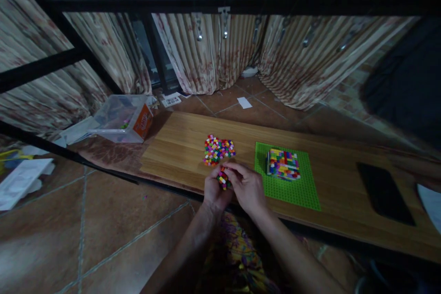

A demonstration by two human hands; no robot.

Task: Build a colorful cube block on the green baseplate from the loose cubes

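Several small coloured toy bricks point(223, 179) lie in my left hand point(214, 191), whose fingers curl up around them. My right hand point(247, 186) meets it at the front edge of the table, thumb and fingertips pinched at these bricks; which brick the fingertips grip is too small to make out. Just beyond my hands a loose pile of mixed bricks point(217, 149) is spread on the wood. To the right of my right hand lies a green baseplate point(306, 193), bearing a block built of many-coloured bricks point(283, 164).
The long wooden table point(172, 142) runs left to right. A dark flat phone-like slab point(385, 192) lies at its right. Left of the table stands a clear plastic box point(119, 119) with an orange label. Dark metal bars point(241, 0) cross in front of the curtains point(206, 55).
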